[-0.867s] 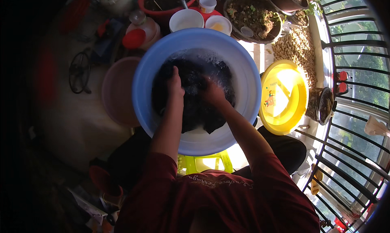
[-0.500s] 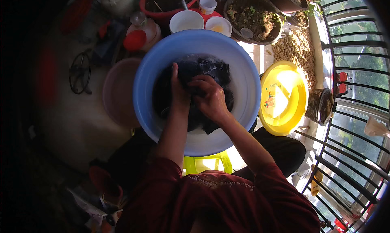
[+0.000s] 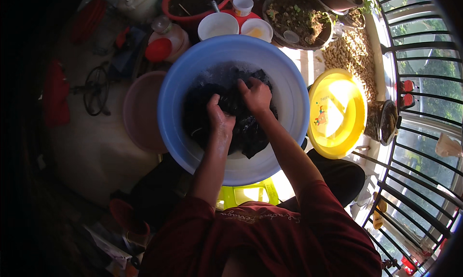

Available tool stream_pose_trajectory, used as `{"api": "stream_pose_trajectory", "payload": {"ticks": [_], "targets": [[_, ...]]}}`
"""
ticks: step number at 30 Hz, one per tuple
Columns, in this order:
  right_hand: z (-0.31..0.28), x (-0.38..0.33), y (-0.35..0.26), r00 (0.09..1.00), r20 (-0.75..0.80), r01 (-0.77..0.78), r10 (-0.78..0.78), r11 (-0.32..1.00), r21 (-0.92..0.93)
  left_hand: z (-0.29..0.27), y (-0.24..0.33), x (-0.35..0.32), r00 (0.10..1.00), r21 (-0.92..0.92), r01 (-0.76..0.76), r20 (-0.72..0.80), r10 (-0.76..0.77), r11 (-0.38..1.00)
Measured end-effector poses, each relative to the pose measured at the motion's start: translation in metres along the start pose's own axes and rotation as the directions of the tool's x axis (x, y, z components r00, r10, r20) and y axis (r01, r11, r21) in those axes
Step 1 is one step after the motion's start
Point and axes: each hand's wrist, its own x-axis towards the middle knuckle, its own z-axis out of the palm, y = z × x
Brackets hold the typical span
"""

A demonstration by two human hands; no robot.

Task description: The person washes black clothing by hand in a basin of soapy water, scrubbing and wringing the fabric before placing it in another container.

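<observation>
Head view looks straight down on a large blue basin [image 3: 294,98] with a dark wet cloth [image 3: 241,127] bunched in the middle of it, lying in shallow water with a little foam at the far side. Both bare hands are down in the basin on the cloth: the left hand [image 3: 219,117] has its fingers curled shut around a fold of the dark fabric, and the right hand [image 3: 255,94], just beside it and slightly farther away, is also closed on the cloth, knuckles up. Forearms come up from red sleeves at the lower edge. To the left of the basin, touching its rim, sits a brownish-pink basin [image 3: 140,110]. To the right lies a round yellow lid [image 3: 337,113], near a metal window grille [image 3: 424,132]. Beyond the basin stand two white bowls [image 3: 218,25], a red tub [image 3: 193,2] and a dark planter [image 3: 296,11] of small plants
</observation>
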Motion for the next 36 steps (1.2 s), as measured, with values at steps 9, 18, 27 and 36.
{"api": "stream_pose_trajectory", "payload": {"ticks": [9, 18, 27, 36], "targets": [[0.045, -0.035, 0.044, 0.927, 0.230, 0.360, -0.297, 0.877, -0.319, -0.069, 0.014, 0.079, 0.933, 0.961, 0.029, -0.125, 0.338, 0.274], [-0.015, -0.033, -0.009, 0.861, -0.078, 0.508, -0.502, 0.849, 0.146, -0.023, 0.039, 0.035, 0.954, 0.042, 0.260, 0.144, -0.263, 0.965], [0.000, -0.036, -0.039, 0.951, -0.239, 0.279, -0.196, 0.875, 0.396, -0.011, -0.006, 0.002, 0.987, 0.008, 0.148, 0.060, -0.149, 0.989], [0.018, -0.088, -0.042, 0.925, -0.231, 0.380, -0.302, 0.709, 0.594, 0.014, 0.023, -0.040, 0.985, 0.096, 0.058, 0.157, -0.072, 0.994]]}}
